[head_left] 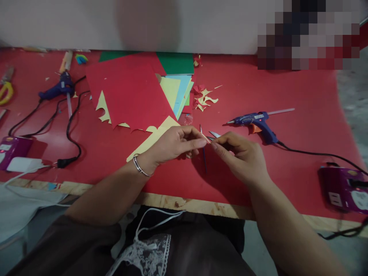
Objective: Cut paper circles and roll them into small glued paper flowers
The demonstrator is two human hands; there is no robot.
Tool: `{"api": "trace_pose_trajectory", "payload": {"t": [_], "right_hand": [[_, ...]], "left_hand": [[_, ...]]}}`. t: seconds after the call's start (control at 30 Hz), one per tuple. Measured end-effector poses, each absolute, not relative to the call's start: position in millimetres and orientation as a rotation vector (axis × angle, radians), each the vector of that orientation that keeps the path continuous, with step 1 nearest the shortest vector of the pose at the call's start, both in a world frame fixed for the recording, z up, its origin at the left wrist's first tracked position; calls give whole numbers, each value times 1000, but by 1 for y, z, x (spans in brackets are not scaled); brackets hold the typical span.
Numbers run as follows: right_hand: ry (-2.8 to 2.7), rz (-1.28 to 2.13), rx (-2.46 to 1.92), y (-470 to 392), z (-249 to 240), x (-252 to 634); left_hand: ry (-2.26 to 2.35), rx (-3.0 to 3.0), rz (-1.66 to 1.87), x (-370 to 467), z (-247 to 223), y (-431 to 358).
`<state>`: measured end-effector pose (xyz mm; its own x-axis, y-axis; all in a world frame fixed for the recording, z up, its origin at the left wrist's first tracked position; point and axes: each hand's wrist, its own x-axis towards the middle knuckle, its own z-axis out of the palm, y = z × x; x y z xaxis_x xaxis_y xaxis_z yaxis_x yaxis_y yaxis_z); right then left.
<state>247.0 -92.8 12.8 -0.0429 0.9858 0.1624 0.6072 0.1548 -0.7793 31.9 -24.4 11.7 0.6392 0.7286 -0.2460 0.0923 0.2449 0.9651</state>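
Close together over the red tabletop, my left hand (181, 142) and my right hand (244, 155) meet at their fingertips. Between them is a small, thin, pale-orange strip (206, 138), pinched by both hands; its material is too small to make out. Pointed metal blades (214, 134), perhaps of scissors, show beside my right fingers, the rest hidden under that hand. A slim dark-blue stick (204, 161) lies below the fingertips. Partly beneath my left hand is a pale yellow paper strip (156, 138). A blue glue gun (255, 122) rests to the right of my right hand.
Red paper (129, 92) covers other coloured sheets at the back, near yellow paper scraps (204, 100). Another glue gun (61, 86) and yellow-handled scissors (6, 92) lie left. Purple boxes (340, 189) with cables stand at both sides. A white panel (207, 27) borders the table's back.
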Motion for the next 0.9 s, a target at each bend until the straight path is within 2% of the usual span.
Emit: {"api": "trace_pose_trajectory", "payload": {"t": [0.53, 0.9], "right_hand": [[-1657, 742, -1486, -93, 6, 242], [-1924, 247, -1223, -93, -2, 246]], "left_hand": [[822, 1130, 624, 42, 8, -30], [809, 951, 450, 31, 9, -16]]}}
